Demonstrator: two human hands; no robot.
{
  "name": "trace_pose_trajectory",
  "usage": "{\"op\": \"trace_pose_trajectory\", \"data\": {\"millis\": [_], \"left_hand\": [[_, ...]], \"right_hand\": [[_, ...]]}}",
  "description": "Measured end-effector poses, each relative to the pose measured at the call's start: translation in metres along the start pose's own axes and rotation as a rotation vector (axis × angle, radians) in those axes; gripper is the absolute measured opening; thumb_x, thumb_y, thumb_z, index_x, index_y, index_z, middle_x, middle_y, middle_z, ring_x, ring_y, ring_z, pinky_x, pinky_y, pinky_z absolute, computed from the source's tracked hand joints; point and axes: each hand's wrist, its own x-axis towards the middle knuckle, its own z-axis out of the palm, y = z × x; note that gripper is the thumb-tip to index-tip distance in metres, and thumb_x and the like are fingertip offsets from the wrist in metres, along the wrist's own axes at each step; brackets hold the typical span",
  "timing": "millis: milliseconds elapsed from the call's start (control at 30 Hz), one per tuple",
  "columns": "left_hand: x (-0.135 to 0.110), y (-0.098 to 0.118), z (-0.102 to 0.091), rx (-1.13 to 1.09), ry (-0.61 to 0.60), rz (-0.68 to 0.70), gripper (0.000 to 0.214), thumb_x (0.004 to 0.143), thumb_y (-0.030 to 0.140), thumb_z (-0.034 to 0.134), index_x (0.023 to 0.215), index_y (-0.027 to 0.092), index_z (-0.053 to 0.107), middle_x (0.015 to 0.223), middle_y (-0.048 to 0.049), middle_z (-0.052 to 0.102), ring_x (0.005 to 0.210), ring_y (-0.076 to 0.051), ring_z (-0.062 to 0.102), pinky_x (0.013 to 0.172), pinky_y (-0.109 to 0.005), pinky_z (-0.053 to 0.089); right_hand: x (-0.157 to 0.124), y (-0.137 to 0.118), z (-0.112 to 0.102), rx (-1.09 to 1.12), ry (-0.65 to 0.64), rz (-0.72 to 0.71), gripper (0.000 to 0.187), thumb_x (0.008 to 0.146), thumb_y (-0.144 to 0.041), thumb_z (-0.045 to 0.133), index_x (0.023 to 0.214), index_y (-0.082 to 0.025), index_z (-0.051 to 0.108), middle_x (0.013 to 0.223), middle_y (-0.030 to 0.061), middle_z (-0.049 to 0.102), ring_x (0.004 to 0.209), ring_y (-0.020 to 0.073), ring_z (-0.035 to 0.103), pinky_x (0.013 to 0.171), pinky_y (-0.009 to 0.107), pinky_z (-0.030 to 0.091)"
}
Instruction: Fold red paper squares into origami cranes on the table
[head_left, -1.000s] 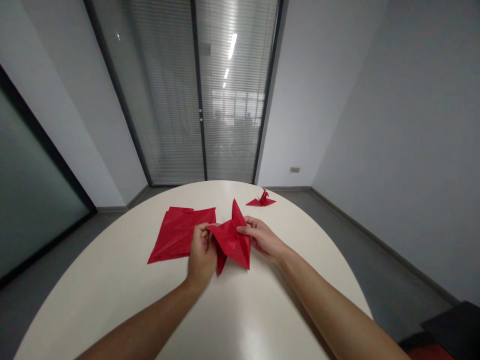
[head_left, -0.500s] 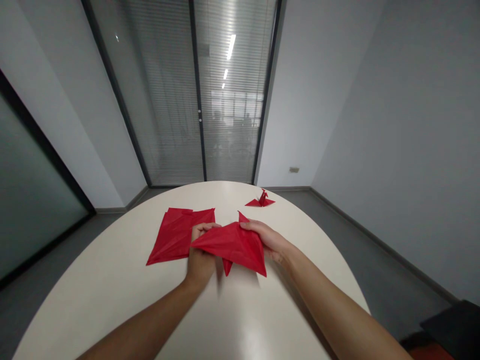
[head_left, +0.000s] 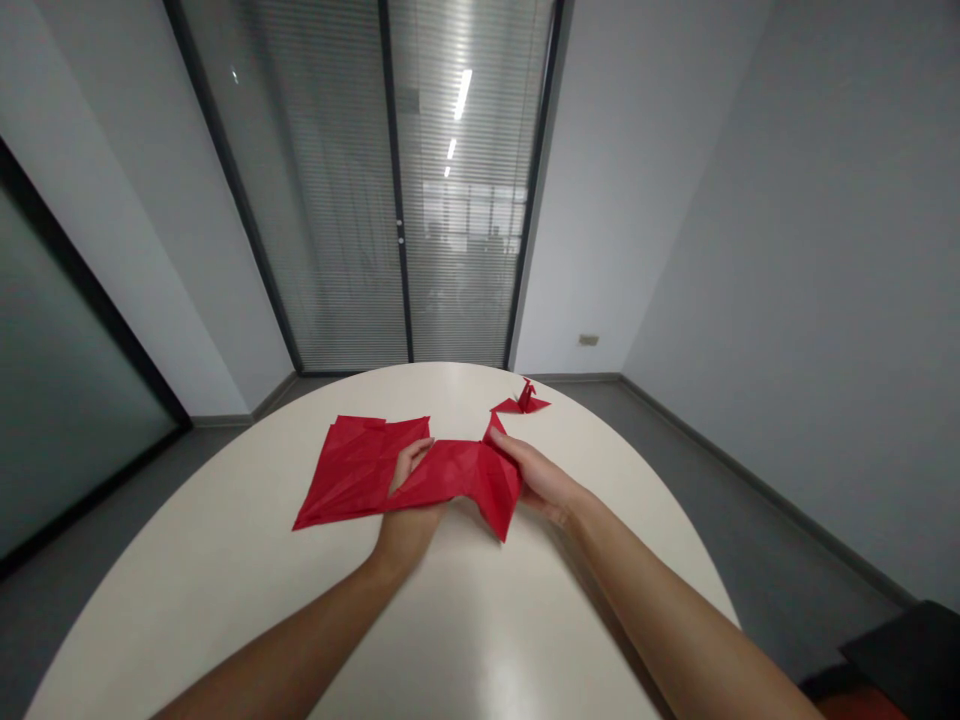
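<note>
One folded red sheet of paper [head_left: 450, 470] is spanning the left hand [head_left: 409, 464] and the right hand [head_left: 546, 482]

The sheet is being held just above the middle of the round white tabletop [head_left: 217, 620], one corner pointing toward the surface's far edge and another toward its near side. The right hand is gripping the sheet's right part, its thumb pressing on top. The left hand is supporting the left part from beneath; its bent fingers are showing past the paper's upper border, but the sheet is covering the palm, so one cannot tell whether they are closing on it.

Flat red paper [head_left: 341, 475] is lying between the hands and the surface's left edge, and the left fingers are overlapping its right side from this viewpoint. A red origami crane [head_left: 525, 403] is sitting near the far edge, right of its centre, wings spreading sideways. Beyond that edge, horizontal blinds [head_left: 337, 290] are covering tall glass panels.
</note>
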Motion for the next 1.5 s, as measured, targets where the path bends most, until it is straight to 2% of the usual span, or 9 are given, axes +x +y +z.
{"op": "trace_pose_trajectory", "data": {"millis": [300, 533, 667, 800, 1000, 1133, 1333, 1433, 1500], "left_hand": [[0.004, -0.006, -0.011, 0.026, 0.035, 0.065, 0.013, 0.087, 0.026, 0.065, 0.098, 0.021, 0.068, 0.103, -0.0082, 0.073, 0.098, -0.024, 0.068, 0.092, -0.04, 0.053], [0.009, -0.001, -0.016, 0.151, 0.117, 0.231, 0.018, 0.076, 0.009, 0.056, 0.083, 0.022, 0.065, 0.113, -0.0057, 0.068, 0.112, -0.024, 0.062, 0.102, -0.043, 0.045], [0.021, -0.007, -0.02, 0.107, 0.16, 0.271, 0.015, 0.068, 0.013, 0.06, 0.079, 0.022, 0.064, 0.093, -0.0045, 0.065, 0.094, -0.021, 0.063, 0.088, -0.035, 0.05], [0.025, -0.007, -0.017, -0.01, 0.179, 0.124, 0.019, 0.068, 0.02, 0.065, 0.086, 0.022, 0.062, 0.086, -0.0036, 0.067, 0.083, -0.02, 0.065, 0.078, -0.032, 0.054], [0.018, 0.003, -0.01, -0.177, 0.053, -0.004, 0.015, 0.081, 0.033, 0.062, 0.088, 0.02, 0.065, 0.102, -0.0083, 0.073, 0.101, -0.025, 0.068, 0.093, -0.039, 0.053], [0.024, 0.003, -0.011, -0.352, 0.047, -0.191, 0.026, 0.085, 0.044, 0.062, 0.088, 0.018, 0.066, 0.108, -0.0098, 0.073, 0.104, -0.023, 0.068, 0.09, -0.036, 0.053], [0.048, 0.008, -0.021, -0.408, 0.148, -0.338, 0.038, 0.059, 0.027, 0.089, 0.081, 0.018, 0.059, 0.092, -0.0034, 0.072, 0.085, -0.015, 0.069, 0.079, -0.028, 0.055], [0.05, 0.013, -0.021, -0.488, 0.183, -0.337, 0.034, 0.068, 0.024, 0.084, 0.089, 0.021, 0.057, 0.101, -0.0042, 0.072, 0.091, -0.016, 0.07, 0.08, -0.029, 0.056], [0.045, 0.017, -0.017, -0.522, 0.082, -0.383, 0.028, 0.076, 0.031, 0.078, 0.095, 0.02, 0.06, 0.101, -0.0075, 0.073, 0.093, -0.02, 0.072, 0.082, -0.034, 0.058]], "right_hand": [[-0.001, -0.003, -0.008, -0.056, -0.019, -0.057, 0.031, 0.088, -0.043, 0.072, 0.1, -0.014, 0.072, 0.094, 0.0077, 0.078, 0.081, 0.0164, 0.072, 0.078, 0.026, 0.057], [-0.003, -0.007, -0.015, -0.128, -0.064, -0.127, 0.036, 0.077, -0.034, 0.082, 0.105, -0.014, 0.072, 0.106, 0.01, 0.076, 0.096, 0.021, 0.072, 0.089, 0.032, 0.056], [-0.006, -0.01, -0.015, -0.144, -0.092, -0.16, 0.037, 0.074, -0.027, 0.083, 0.107, -0.014, 0.071, 0.109, 0.0103, 0.076, 0.1, 0.022, 0.071, 0.093, 0.034, 0.055], [-0.007, -0.012, -0.016, -0.101, -0.019, -0.162, 0.038, 0.074, -0.027, 0.082, 0.107, -0.016, 0.069, 0.108, 0.01, 0.075, 0.097, 0.0235, 0.072, 0.089, 0.035, 0.056], [-0.005, -0.015, -0.019, -0.035, 0.052, -0.269, 0.054, 0.071, -0.024, 0.083, 0.12, -0.022, 0.062, 0.114, 0.0067, 0.073, 0.1, 0.0221, 0.07, 0.09, 0.034, 0.055], [-0.003, -0.015, -0.02, -0.064, 0.037, -0.306, 0.06, 0.07, -0.021, 0.084, 0.125, -0.022, 0.06, 0.117, 0.0063, 0.071, 0.102, 0.0213, 0.068, 0.091, 0.032, 0.054], [-0.009, -0.015, -0.013, -0.045, 0.056, -0.254, 0.081, 0.062, -0.017, 0.085, 0.136, -0.028, 0.053, 0.115, 0.0039, 0.071, 0.094, 0.0231, 0.071, 0.082, 0.035, 0.057], [-0.011, -0.015, -0.009, -0.039, 0.054, -0.279, 0.084, 0.062, -0.017, 0.086, 0.137, -0.03, 0.051, 0.117, 0.0036, 0.071, 0.095, 0.0236, 0.071, 0.083, 0.035, 0.057], [-0.009, -0.014, -0.01, -0.052, 0.055, -0.309, 0.08, 0.064, -0.018, 0.086, 0.136, -0.029, 0.053, 0.116, 0.0035, 0.072, 0.094, 0.0229, 0.071, 0.083, 0.035, 0.057]]}}
